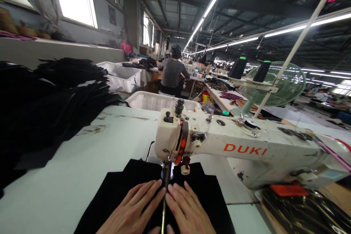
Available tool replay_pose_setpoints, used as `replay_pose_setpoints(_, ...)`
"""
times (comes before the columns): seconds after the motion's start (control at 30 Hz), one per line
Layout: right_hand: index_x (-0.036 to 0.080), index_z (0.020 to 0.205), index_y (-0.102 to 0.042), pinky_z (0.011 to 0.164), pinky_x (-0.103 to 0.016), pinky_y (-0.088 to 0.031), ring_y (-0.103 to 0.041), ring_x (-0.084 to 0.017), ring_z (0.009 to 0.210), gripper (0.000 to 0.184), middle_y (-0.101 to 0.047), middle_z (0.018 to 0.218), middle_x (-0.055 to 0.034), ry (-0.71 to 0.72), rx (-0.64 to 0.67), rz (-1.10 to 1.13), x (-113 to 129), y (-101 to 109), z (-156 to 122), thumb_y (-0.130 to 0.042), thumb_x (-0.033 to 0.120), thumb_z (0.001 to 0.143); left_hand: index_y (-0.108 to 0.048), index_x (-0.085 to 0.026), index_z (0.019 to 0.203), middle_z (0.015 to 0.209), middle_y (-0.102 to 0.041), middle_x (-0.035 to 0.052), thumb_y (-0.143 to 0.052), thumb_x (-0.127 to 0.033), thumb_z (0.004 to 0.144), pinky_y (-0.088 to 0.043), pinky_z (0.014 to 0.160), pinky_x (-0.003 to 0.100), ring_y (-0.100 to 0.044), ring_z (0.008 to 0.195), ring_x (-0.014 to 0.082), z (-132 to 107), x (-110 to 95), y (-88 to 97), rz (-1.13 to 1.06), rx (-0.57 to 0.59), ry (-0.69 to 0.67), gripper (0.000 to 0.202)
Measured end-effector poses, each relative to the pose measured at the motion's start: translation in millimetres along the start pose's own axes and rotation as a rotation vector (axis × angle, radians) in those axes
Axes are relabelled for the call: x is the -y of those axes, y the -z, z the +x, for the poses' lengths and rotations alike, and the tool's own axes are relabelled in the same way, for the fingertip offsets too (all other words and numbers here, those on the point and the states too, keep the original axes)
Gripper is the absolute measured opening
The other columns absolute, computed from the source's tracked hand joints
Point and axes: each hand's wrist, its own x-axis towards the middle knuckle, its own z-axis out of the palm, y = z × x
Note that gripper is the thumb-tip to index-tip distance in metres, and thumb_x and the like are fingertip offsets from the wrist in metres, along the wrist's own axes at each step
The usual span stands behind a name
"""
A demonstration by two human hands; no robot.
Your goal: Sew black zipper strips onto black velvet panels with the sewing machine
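Note:
A black fabric piece (pixel 109 193) with stepped corners lies on the pale table, its far edge under the head of a white sewing machine (pixel 208 146). Down its middle runs a zipper (pixel 163 212) with gold-coloured teeth, leading to the needle area. My left hand (pixel 134 208) rests flat on the cloth left of the zipper, fingers stretched toward the presser foot. On the other side my right hand (pixel 186 208) lies flat too, fingers slightly spread. Both sets of fingertips sit close beside the zipper. The needle itself is hard to make out.
Stacked black fabric pieces (pixel 60 102) cover the table's left side. White bins (pixel 142 98) stand beyond the far edge. At right lie coiled zippers (pixel 304 208) under an orange-red object. Two black thread cones (pixel 237 68), a green fan (pixel 282 80) and a seated person (pixel 174 71) are farther back.

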Motion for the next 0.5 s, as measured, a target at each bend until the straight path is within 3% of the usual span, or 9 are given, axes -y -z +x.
replay_pose_setpoints(0.37, 0.010, 0.124, -0.060, 0.107, -0.039, -0.044, -0.064, -0.022, 0.114, 0.056, -0.066, 0.125, -0.0081, 0.043, -0.012, -0.072, -2.8, -0.3, 3.7, -0.051, 0.013, 0.069, -0.054, -0.015, 0.136, 0.135, -0.061, 0.0086, -0.063, -0.033, 0.084, -0.055, 0.095, 0.031, -0.063, 0.117, 0.0259, -1.4, 1.7, 1.0, -0.077, 0.056, 0.034, 0.056)
replay_pose_setpoints(0.5, 0.011, 0.127, -0.059, 0.107, -0.041, -0.043, -0.062, -0.022, 0.117, 0.063, -0.063, 0.130, -0.0065, -0.052, 0.031, -0.055, -4.7, 1.8, 14.4, -0.049, 0.011, 0.065, -0.056, -0.015, 0.135, 0.134, -0.061, 0.0098, -0.064, -0.032, 0.083, -0.054, 0.096, 0.034, -0.064, 0.115, 0.0269, 5.0, 7.8, -1.8, -0.102, 0.067, 0.096, 0.055)
